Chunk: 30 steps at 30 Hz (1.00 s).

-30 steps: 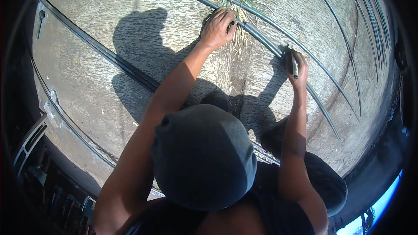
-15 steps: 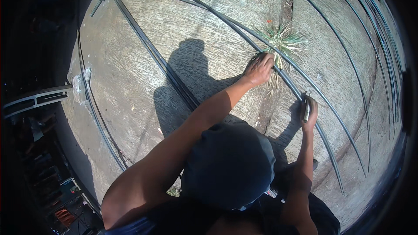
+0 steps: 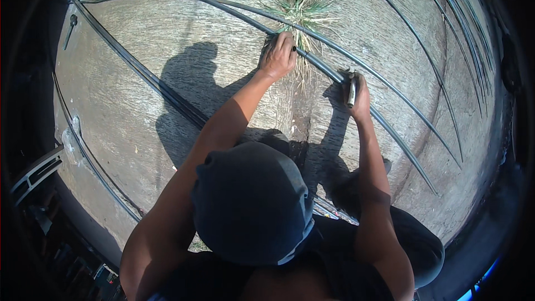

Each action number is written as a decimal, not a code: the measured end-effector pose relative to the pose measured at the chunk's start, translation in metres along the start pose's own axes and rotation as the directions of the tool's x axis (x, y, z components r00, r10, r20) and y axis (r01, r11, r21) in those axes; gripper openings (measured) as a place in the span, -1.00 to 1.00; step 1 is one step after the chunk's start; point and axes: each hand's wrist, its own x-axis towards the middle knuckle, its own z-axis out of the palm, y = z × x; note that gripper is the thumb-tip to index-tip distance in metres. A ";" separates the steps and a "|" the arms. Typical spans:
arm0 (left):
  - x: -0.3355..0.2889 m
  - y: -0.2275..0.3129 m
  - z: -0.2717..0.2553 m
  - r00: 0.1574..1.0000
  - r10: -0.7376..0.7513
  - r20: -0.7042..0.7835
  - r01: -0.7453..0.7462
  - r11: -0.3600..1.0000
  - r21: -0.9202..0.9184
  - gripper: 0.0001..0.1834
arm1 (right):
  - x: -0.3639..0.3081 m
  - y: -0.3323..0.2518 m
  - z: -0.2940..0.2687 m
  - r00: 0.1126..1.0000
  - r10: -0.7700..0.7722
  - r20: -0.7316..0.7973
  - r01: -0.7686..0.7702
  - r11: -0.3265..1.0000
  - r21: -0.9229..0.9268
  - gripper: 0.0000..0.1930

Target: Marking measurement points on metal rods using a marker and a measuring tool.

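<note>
My left hand (image 3: 280, 56) is closed around a long thin metal rod (image 3: 390, 134) that lies across the concrete floor (image 3: 145, 89). It grips the rod right beside a tuft of dry grass (image 3: 304, 14) growing out of a crack. My right hand (image 3: 356, 93) holds a short metal tool (image 3: 351, 90) upright against the same rod, a little further along it. Part of the rod is hidden under both hands.
Several more long dark rods (image 3: 440, 39) curve across the concrete on the right, and others (image 3: 139, 72) run along the left. A small bolt-like tool (image 3: 70, 29) lies at the far left. My own shadow (image 3: 189, 100) falls on the concrete. Clutter fills the dark lower left edge.
The view has swung so the grass tuft and hands sit near the top centre. Both hands stay on the rod, the right one keeping the tool against it.
</note>
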 end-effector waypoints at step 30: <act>-0.029 -0.081 -0.090 0.924 -0.205 -0.324 0.329 0.858 0.395 -0.61 | 0.104 -0.058 -0.033 0.988 0.067 -0.142 -0.058 0.996 0.063 -0.75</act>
